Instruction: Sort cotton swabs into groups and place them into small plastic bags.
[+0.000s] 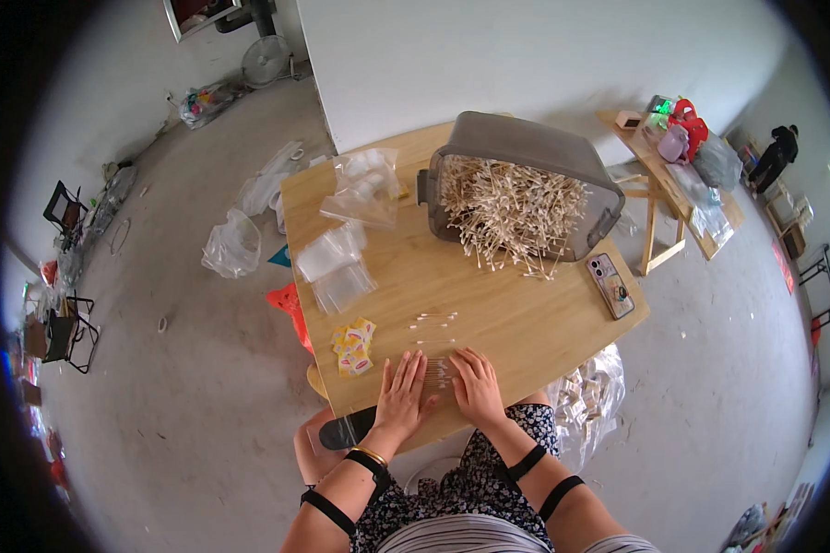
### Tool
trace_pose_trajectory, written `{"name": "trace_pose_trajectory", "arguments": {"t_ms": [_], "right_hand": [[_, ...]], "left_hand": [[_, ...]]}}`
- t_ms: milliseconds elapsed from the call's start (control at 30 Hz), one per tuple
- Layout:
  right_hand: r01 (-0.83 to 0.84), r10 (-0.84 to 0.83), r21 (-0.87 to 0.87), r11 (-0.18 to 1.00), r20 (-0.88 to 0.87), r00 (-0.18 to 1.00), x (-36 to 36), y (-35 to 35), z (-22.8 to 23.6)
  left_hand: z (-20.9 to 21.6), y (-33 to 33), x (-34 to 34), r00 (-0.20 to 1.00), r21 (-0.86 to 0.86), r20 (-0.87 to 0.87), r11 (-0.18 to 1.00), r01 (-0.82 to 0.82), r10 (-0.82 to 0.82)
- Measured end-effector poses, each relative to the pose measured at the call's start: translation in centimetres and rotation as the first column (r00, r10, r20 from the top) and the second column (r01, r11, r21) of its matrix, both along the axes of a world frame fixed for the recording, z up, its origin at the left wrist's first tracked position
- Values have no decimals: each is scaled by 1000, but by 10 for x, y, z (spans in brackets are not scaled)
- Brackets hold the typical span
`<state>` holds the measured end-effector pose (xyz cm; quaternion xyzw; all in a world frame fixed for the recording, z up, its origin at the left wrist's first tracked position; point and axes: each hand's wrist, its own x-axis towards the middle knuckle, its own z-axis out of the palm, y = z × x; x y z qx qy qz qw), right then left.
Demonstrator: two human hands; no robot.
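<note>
My left hand (400, 396) lies flat near the table's front edge, fingers stretched out and slightly apart. Opposite it, my right hand (478, 389) also rests flat with its fingers extended. Between the two is a small row of cotton swabs (439, 372), its ends beside my fingers; whether a clear bag encloses it I cannot tell. Just beyond lie several loose cotton swabs (433, 325). Small yellow-and-white printed slips (353, 347) are piled left of my left hand. A grey plastic bin (526, 138), tipped on its side, spills a heap of cotton swabs (512, 207) onto the tabletop.
On the wooden table (516, 313) are clear plastic bags (337, 267), a bag of white items (364, 180) and a phone (610, 286). A clear sack of packets (588, 401) stands below at right. A cluttered side table (678, 170) and another person (778, 157) are farther off.
</note>
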<state>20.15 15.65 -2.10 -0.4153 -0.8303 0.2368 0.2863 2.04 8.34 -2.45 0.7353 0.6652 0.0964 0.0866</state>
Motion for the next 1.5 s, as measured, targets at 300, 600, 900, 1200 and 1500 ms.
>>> {"name": "trace_pose_trajectory", "arguments": {"t_ms": [300, 600, 900, 1200, 1500], "right_hand": [[-85, 82, -4, 996, 280, 956, 2, -14, -2], [-88, 74, 21, 996, 368, 927, 0, -15, -3], [-75, 36, 60, 995, 493, 869, -31, -17, -4], [-79, 60, 22, 997, 464, 884, -35, -19, -6], [-101, 35, 69, 993, 633, 773, -34, -11, -1]], "left_hand": [[4, 5, 15, 988, -29, -153, 999, -19, 14], [9, 4, 12, 994, -22, -108, 1000, -19, 17], [-8, -1, -7, 985, -40, 33, 985, -169, 170], [-10, -2, 2, 980, 36, 37, 979, -199, 198], [-7, -3, 8, 992, 17, 27, 993, -121, 120]]}}
